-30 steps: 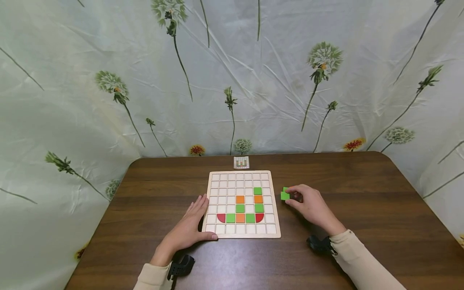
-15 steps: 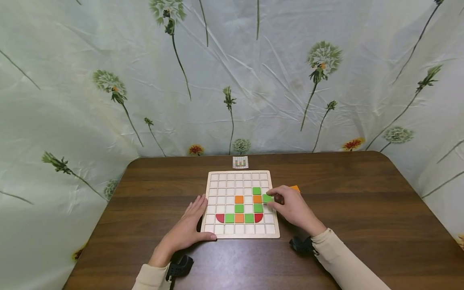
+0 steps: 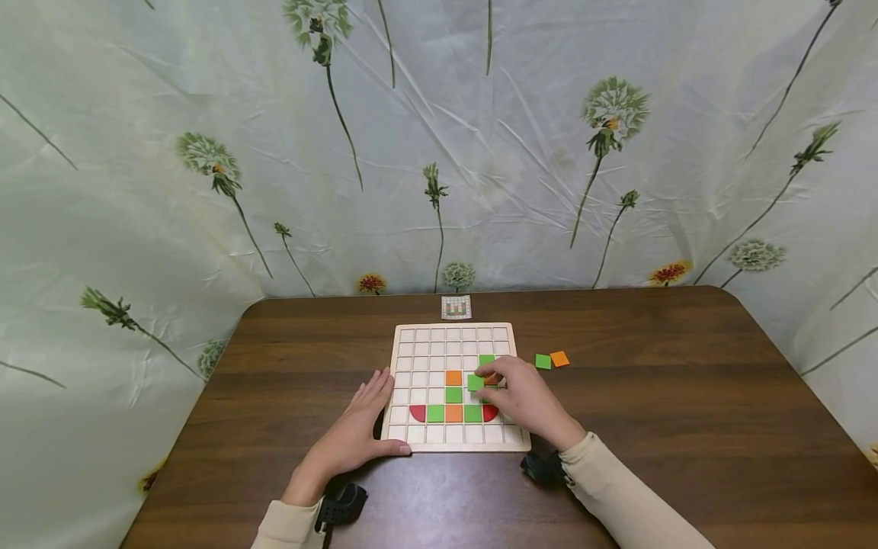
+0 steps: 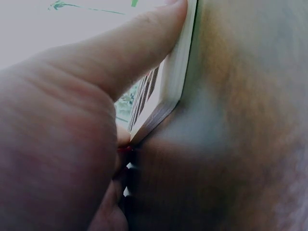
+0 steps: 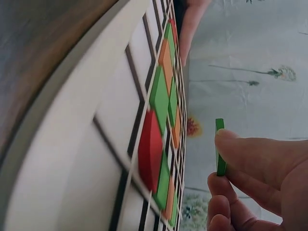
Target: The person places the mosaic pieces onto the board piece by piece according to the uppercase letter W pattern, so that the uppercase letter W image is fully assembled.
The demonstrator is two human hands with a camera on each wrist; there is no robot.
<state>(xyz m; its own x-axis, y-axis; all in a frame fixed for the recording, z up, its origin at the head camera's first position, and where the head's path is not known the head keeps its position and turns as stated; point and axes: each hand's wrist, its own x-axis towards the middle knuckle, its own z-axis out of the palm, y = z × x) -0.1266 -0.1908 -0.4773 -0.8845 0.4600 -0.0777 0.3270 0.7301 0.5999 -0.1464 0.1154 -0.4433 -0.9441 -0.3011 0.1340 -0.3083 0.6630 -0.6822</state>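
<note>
A pale wooden grid board (image 3: 405, 441) lies on the table, with green, orange and red tiles set in some of its squares. My left hand (image 3: 353, 427) rests along the board's left side, fingers straight, thumb on the near left corner. Over the board's right half, my right hand (image 3: 524, 396) pinches a green square tile (image 3: 475, 383) between thumb and fingers. In the right wrist view that green tile (image 5: 220, 147) is held edge-on, apart from the board. My right hand partly hides an orange tile and a red quarter-round tile (image 3: 490, 412).
To the right of the board lie a loose green tile (image 3: 543, 361) and an orange tile (image 3: 559, 358). A small printed pattern card (image 3: 456, 307) lies behind the board. A flowered curtain (image 3: 384, 137) hangs beyond the brown table (image 3: 652, 366).
My right hand has carried a green tile leftward from beside the board to above it, uncovering the loose green and orange tiles. My left hand has stayed in place.
</note>
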